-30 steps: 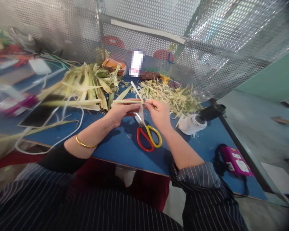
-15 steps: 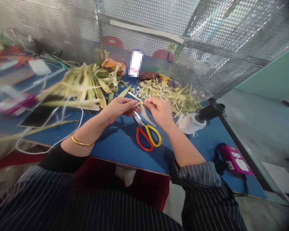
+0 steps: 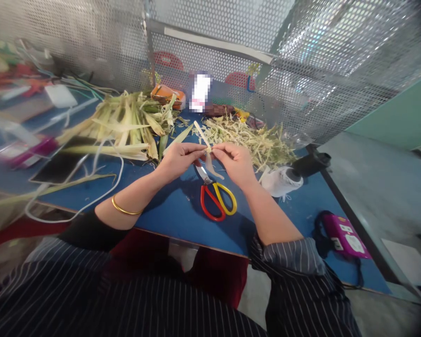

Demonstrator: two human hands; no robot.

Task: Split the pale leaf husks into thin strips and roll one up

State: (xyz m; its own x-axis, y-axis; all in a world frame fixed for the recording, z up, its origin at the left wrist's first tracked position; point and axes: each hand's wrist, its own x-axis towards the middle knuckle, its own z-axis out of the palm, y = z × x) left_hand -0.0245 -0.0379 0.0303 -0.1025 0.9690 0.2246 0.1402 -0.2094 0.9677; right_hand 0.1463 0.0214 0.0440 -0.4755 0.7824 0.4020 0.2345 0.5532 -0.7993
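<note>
Both hands meet above the blue table [image 3: 168, 210], pinching a thin pale leaf strip [image 3: 202, 135]. My left hand [image 3: 180, 159] grips it from the left with closed fingers. My right hand [image 3: 235, 161] pinches it from the right; one end of the strip sticks up and back, another curls down between the hands. Scissors with one red and one yellow handle [image 3: 215, 199] lie on the table just below the hands.
A heap of long pale green leaves [image 3: 126, 126] lies at the left, shredded trimmings [image 3: 252, 140] at the back right. A white cone-shaped spool [image 3: 280, 180], a pink device [image 3: 344, 231], a white cable [image 3: 91, 196] and a perforated metal screen [image 3: 301, 70] surround the spot.
The strip's upper end has swung from lying level to pointing up and back. Both hands have stayed together above the scissors, shifting only slightly.
</note>
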